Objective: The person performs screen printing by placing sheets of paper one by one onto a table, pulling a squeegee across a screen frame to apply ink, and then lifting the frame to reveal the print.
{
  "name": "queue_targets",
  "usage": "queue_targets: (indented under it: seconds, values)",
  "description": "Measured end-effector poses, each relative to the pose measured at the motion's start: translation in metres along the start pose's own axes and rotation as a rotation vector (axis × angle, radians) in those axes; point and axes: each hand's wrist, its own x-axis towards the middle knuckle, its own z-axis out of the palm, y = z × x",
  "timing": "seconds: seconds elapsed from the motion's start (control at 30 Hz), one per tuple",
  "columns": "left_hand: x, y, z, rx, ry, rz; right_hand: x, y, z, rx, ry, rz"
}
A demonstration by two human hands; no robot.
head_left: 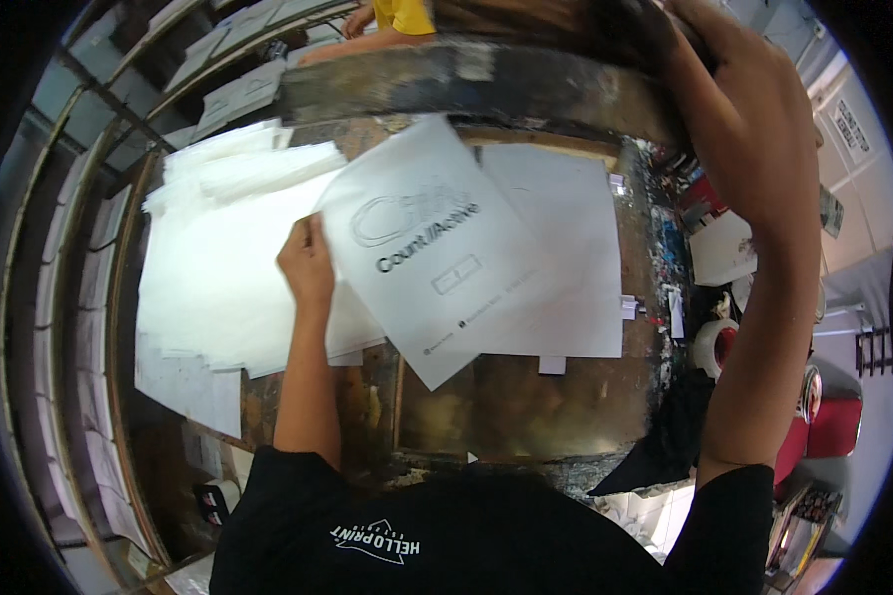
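Observation:
My left hand (308, 260) pinches the left edge of a white printed sheet (422, 258), with black lettering and outlined shapes on its face. The sheet is tilted and slightly blurred, held above the dark printing board. Beneath and to its right, a pale sheet (575, 248) lies flat on the board. My right hand (742, 129) is raised high at the upper right, its fingers closed around the edge of a dark, ink-stained frame (556, 22). The fingertips are partly cut off by the picture's upper rim.
A broad pile of white paper (218, 258) covers the table's left side. Metal racks (60, 297) with sheets stand farther left. Small white tabs (629, 306) edge the board. A tape roll (714, 347) and a dark cloth (670, 436) sit right. Someone in yellow (404, 15) is beyond.

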Motion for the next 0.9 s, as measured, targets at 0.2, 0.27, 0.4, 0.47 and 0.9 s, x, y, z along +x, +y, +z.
queue_targets:
  seconds: [0.2,0.27,0.4,0.47,0.9]
  values:
    - [0.040,-0.154,-0.115,0.316,0.214,-0.006,-0.026,0.022,0.015,-0.062,0.132,-0.201]
    - [0.066,-0.170,-0.141,0.485,0.285,-0.065,-0.033,0.019,0.016,-0.091,0.173,-0.208]
    - [0.054,-0.121,-0.149,0.723,0.499,0.201,-0.042,0.006,0.012,-0.157,0.142,-0.181]
    - [0.001,-0.079,-0.124,0.050,0.114,0.389,-0.047,0.003,0.012,-0.238,0.045,-0.107]
    - [-0.089,-0.003,-0.052,0.194,-0.234,0.054,-0.057,0.005,0.017,-0.202,0.151,-0.175]
